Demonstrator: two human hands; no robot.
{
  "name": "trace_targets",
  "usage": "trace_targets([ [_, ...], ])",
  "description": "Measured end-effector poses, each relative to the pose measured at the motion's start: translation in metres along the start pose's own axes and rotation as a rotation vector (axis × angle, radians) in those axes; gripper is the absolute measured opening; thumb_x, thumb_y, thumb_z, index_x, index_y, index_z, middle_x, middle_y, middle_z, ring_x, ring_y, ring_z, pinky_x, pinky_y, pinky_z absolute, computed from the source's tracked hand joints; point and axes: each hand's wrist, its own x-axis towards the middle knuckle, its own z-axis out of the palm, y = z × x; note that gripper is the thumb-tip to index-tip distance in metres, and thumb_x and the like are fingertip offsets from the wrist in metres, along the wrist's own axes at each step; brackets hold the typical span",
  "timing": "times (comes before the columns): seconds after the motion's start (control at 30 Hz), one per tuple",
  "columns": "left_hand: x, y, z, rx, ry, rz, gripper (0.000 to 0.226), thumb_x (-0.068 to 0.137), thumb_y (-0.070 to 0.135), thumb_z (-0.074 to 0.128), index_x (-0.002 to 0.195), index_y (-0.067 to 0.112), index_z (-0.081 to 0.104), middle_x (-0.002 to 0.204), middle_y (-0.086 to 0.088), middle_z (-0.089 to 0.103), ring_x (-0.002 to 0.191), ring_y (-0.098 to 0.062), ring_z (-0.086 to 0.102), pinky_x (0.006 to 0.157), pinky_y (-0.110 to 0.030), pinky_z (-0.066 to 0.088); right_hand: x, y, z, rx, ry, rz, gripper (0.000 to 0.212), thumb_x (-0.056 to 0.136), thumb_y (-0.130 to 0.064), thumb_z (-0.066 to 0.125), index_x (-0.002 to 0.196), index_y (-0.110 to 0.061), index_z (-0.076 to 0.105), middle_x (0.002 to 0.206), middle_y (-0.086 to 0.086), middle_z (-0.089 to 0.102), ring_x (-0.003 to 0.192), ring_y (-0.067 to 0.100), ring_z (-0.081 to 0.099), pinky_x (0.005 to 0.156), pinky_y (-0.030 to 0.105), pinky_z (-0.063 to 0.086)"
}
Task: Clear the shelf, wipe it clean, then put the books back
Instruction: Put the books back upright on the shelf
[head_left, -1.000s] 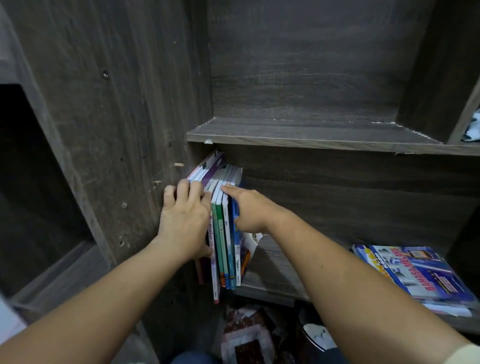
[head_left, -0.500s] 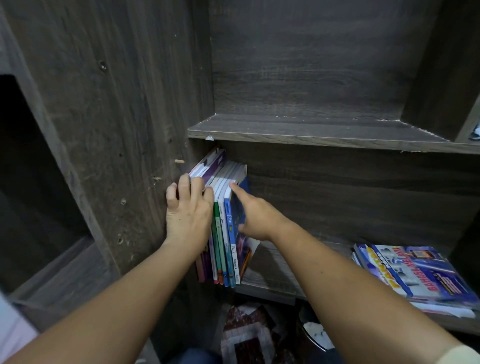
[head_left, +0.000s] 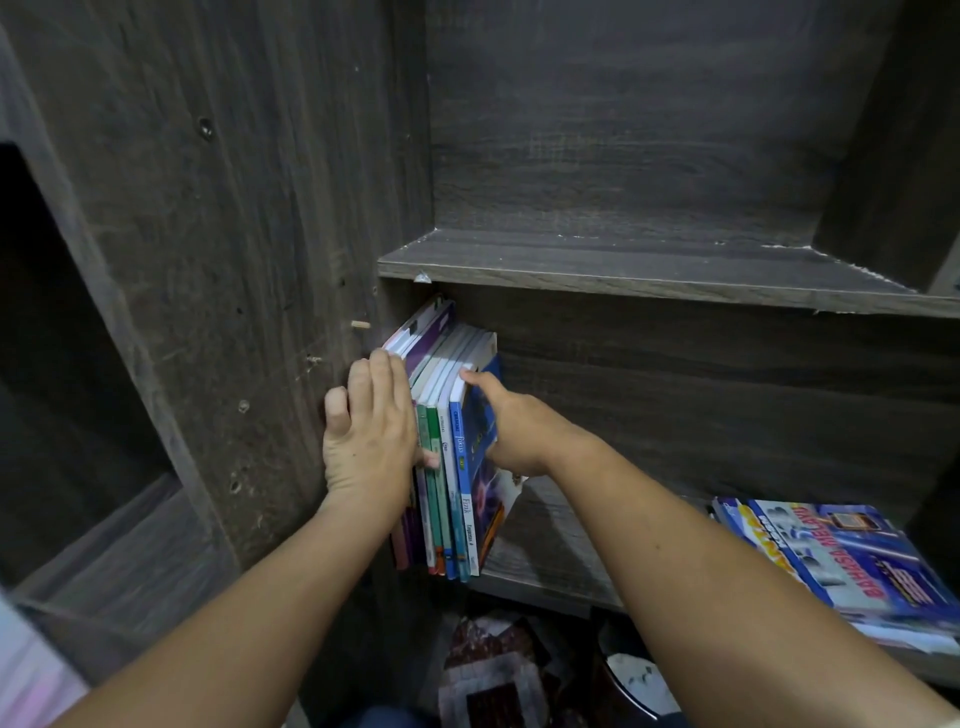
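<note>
A row of thin upright books (head_left: 451, 483) with green, blue and purple spines stands at the left end of the lower shelf (head_left: 545, 561), against the side panel. My left hand (head_left: 371, 431) lies flat on the left spines, fingers straight, thumb on a green spine. My right hand (head_left: 519, 431) presses against the cover of the rightmost blue book, with its index finger on that book's top edge. The upper shelf (head_left: 649, 260) holds nothing that I can see.
A pile of books (head_left: 831, 556) lies flat at the right end of the lower shelf. The dark wooden side panel (head_left: 234, 260) rises on the left, with a small peg sticking out. Below the shelf sit a patterned object (head_left: 493, 675) and a white object (head_left: 639, 680).
The upright books have slid back into the shelf and stand straighter against the side panel. Both hands have moved inward with them.
</note>
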Motion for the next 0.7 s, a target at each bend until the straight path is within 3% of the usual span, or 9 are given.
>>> trace_targets([
  [0.17,0.001,-0.001,-0.004,0.039,0.007,0.004,0.128,0.048,0.091,0.054,0.142,0.009,0.031,0.13,0.0,0.039,0.11,-0.018,0.037,0.086,-0.037,0.023,0.002,0.0,-0.003,0.02,0.0,-0.013,0.098,0.082,-0.007,0.067,0.145,-0.05,0.006,0.128,0.013,0.054,0.102,0.028,0.06,0.084,0.047,0.055],
  [0.3,0.001,-0.006,0.0,0.08,0.107,0.011,0.097,0.067,0.067,0.067,0.142,0.011,0.039,0.125,0.001,0.047,0.097,-0.017,0.038,0.078,-0.032,0.027,0.0,-0.001,-0.007,-0.001,-0.025,-0.01,0.1,0.082,-0.008,0.069,0.146,-0.049,0.004,0.129,0.012,0.053,0.104,0.027,0.059,0.085,0.045,0.055],
  [0.37,0.003,-0.005,0.004,0.098,0.097,0.0,0.091,0.066,0.065,0.068,0.137,0.013,0.044,0.119,0.003,0.049,0.094,-0.016,0.035,0.076,-0.031,0.026,0.0,0.0,-0.007,-0.01,-0.026,-0.011,0.101,0.082,-0.009,0.069,0.147,-0.049,0.003,0.128,0.013,0.054,0.101,0.026,0.06,0.083,0.046,0.056],
  [0.5,0.006,-0.004,-0.001,0.092,0.021,0.007,0.093,0.063,0.069,0.067,0.134,0.013,0.044,0.109,0.003,0.045,0.091,-0.016,0.036,0.075,-0.031,0.026,-0.008,0.004,-0.006,-0.048,0.002,-0.027,0.103,0.083,-0.015,0.069,0.149,-0.049,-0.003,0.126,0.012,0.056,0.097,0.025,0.061,0.081,0.046,0.055],
  [0.6,0.004,-0.006,-0.013,0.025,0.008,0.021,0.088,0.069,0.063,0.068,0.134,0.011,0.039,0.111,0.001,0.044,0.091,-0.014,0.042,0.075,-0.03,0.031,-0.022,0.014,-0.004,-0.171,0.066,-0.019,0.103,0.084,-0.021,0.066,0.151,-0.043,-0.008,0.136,0.007,0.048,0.11,0.027,0.056,0.083,0.042,0.052],
  [0.7,0.005,-0.003,-0.024,-0.041,-0.033,0.068,0.102,0.066,0.072,0.065,0.137,0.007,0.031,0.114,-0.005,0.04,0.096,-0.018,0.044,0.078,-0.031,0.036,-0.035,0.027,-0.002,-0.163,0.056,0.05,0.095,0.086,-0.027,0.065,0.154,-0.036,-0.001,0.142,0.007,0.043,0.12,0.027,0.051,0.091,0.04,0.049],
])
